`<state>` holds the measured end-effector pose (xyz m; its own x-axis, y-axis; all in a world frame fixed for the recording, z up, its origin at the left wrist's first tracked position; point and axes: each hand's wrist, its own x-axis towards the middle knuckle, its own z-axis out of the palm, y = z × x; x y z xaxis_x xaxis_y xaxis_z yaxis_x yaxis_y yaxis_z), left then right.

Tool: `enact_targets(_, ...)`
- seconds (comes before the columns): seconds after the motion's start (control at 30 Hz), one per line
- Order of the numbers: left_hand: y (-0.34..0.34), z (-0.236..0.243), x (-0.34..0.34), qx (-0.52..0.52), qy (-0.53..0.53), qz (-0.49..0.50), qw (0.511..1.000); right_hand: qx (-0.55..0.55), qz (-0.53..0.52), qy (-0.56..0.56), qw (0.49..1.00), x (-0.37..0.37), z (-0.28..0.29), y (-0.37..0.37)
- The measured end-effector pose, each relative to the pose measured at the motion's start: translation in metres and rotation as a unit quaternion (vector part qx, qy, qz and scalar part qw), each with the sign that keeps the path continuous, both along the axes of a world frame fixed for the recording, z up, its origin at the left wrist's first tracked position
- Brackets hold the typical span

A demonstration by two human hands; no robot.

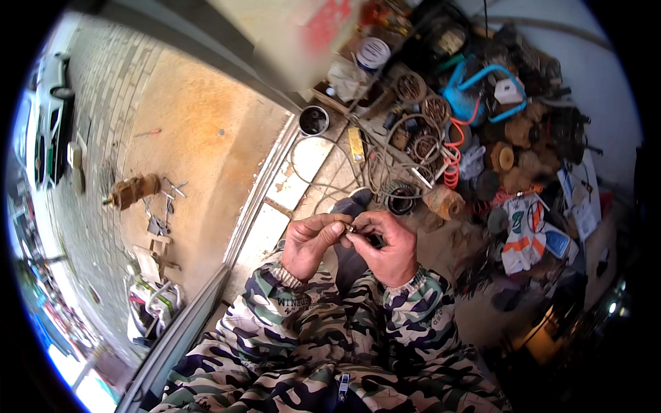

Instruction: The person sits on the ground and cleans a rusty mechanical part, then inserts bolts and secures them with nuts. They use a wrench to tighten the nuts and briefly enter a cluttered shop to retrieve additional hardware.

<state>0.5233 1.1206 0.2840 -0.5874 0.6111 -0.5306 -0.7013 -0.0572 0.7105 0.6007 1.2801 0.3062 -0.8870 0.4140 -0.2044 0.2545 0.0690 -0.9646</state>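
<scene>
A small metal part (350, 229), brass-toned as far as can be told, is held up btwn the fingertips of both hands, centre of the scene, in front of the camo jacket (344, 344). The L hand (306, 249) is closed in a thumb-and-forefinger pinch; the R hand (387, 249) is pinched on the same part from the right, w/ its other fingers curled in. Most of the part is hidden by the fingertips, so whether it's 1 pc or 2 can't be told.

For good handling, one hand is best used as the fixed side & the other for any fine turning; if both are moved at once, alignment may be lost. Pressure should be light, esp. if a thread or thin edge is covered. Forearms are best braced on the thighs for steadiness, & the part tilted left, twd the light from the doorway.

Drop risk should be minded: beyond the hands lie a dark shoe (351, 202), looped cable (318, 195) and, far right, a ring-shaped part (400, 198), where a small pc would be hard to find. If it must be put down, the pale panel (265, 233) at left would be safer than the cluttered side.
</scene>
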Motion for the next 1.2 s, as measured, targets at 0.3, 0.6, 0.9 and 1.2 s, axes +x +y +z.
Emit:
enact_targets(0.3, -0.195, 0.083, 0.012, 0.039, 0.143, 0.136, 0.980, -0.113, 0.105, 0.052, 0.987, -0.026, 0.076, -0.185)
enact_targets(0.6, -0.378, 0.093, 0.037, 0.055, 0.064, 0.178, 0.980, 0.214, 0.318, 0.101, 0.918, -0.047, 0.123, -0.352)
enact_targets(0.9, -0.486, 0.069, 0.028, -0.034, -0.011, 0.257, 0.966, 0.086, 0.507, 0.047, 0.856, -0.123, 0.073, -0.455)
enact_targets(1.2, -0.605, 0.082, -0.023, -0.164, 0.072, 0.347, 0.920, 0.059, 0.600, 0.057, 0.795, -0.217, 0.081, -0.608)
